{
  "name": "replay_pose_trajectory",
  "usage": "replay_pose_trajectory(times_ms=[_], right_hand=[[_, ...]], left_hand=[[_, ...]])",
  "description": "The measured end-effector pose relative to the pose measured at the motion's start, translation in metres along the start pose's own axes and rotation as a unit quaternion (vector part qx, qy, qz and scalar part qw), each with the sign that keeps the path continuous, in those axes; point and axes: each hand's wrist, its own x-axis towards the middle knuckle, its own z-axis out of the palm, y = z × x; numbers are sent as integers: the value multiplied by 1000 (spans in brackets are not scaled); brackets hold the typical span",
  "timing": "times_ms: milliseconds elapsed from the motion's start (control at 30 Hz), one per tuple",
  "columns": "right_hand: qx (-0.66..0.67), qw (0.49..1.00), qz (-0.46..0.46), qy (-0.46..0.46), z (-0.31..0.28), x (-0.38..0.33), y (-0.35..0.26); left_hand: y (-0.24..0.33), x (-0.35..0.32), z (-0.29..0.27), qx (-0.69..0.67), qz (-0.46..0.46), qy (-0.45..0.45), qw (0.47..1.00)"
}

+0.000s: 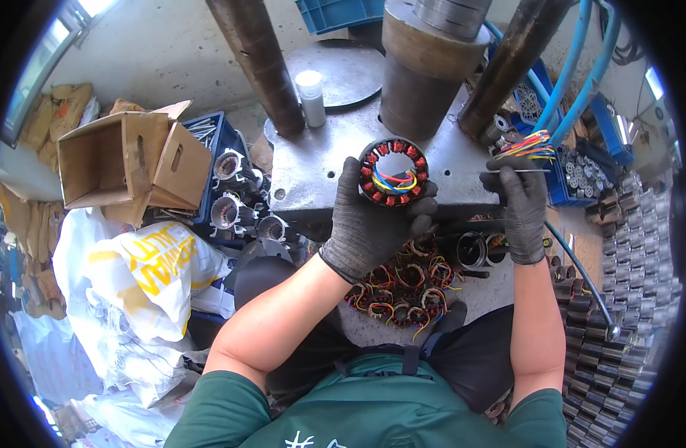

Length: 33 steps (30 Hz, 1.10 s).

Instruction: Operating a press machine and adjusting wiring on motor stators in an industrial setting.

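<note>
My left hand (376,220), in a dark grey work glove, is closed round a motor stator (369,179). The stator is a dark ring with red coils along its inside, and yellow, blue and red lead wires curl within its opening. It is held up in front of the metal press table (305,168). To the right, my gloved right hand (523,209) pinches a thin metal rod (537,171) that lies sideways across the fingers. A bundle of coloured wires (528,146) shows just beyond these fingertips; whether the hand touches it I cannot tell.
A thick press ram (432,75) stands over the table between dark columns (261,63). A white-capped bottle (311,97) sits at the table's left. More wound stators (406,291) lie below, between my legs. Cardboard boxes (96,160) are left; stacked metal cores (626,276) fill the right.
</note>
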Motion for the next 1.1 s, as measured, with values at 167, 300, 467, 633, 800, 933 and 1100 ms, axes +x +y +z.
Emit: replay_pose_trajectory(times_ms=[167, 300, 467, 633, 800, 933, 1100], right_hand=[[65, 994, -88, 14, 18, -23, -45], [96, 990, -98, -18, 21, -33, -49], [112, 987, -106, -45, 26, -36, -46], [19, 985, -146, -94, 28, -40, -47], [-8, 975, -198, -101, 31, -46, -45], [-147, 933, -309, -109, 35, -42, -51], [-157, 944, -271, -104, 34, -41, -49]], left_hand=[[-14, 2, -1, -16, -30, 32, 999], [-23, 0, 1, -13, -71, 89, 993], [-28, 0, -4, 5, -95, 79, 992], [-32, 0, -3, -5, -98, 69, 993], [-34, 0, -3, 48, -89, 85, 991], [-40, 1, 10, 51, -66, 120, 989], [-39, 1, 5, 110, -50, 155, 981]])
